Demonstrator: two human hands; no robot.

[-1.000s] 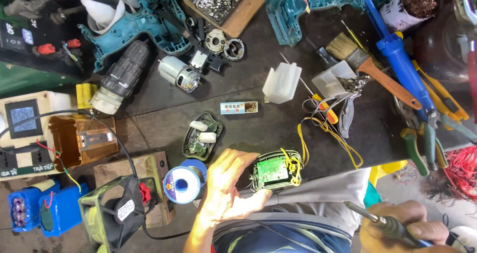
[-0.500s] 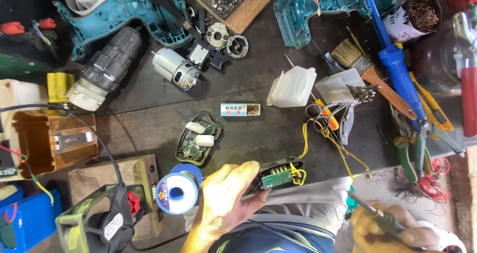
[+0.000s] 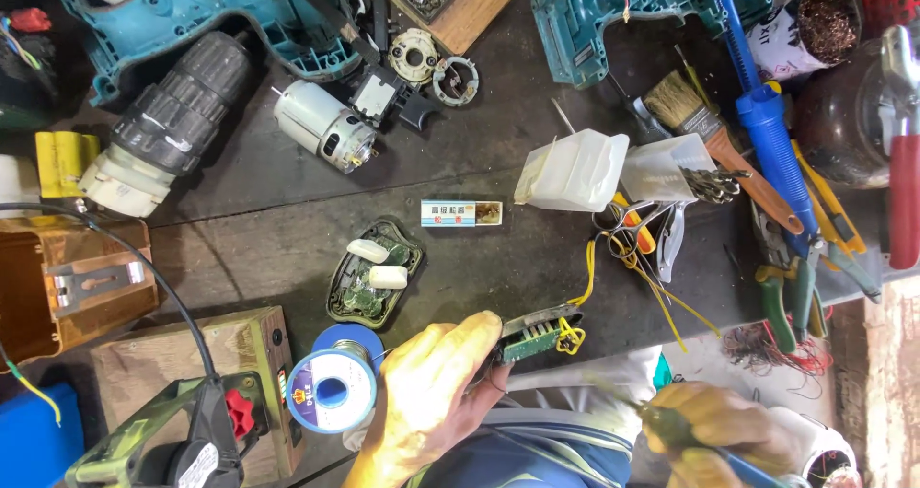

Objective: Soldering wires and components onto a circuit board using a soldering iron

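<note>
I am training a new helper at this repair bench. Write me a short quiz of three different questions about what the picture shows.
1. True or false: the left hand holds the green circuit board.
2. What lies nearest the left hand on the table?
A. the paintbrush
B. the solder spool
C. the motor
3. Fill in: the right hand grips a thin tool with a ____ handle.

Key: 1 true. 2 B. 3 blue.
</note>
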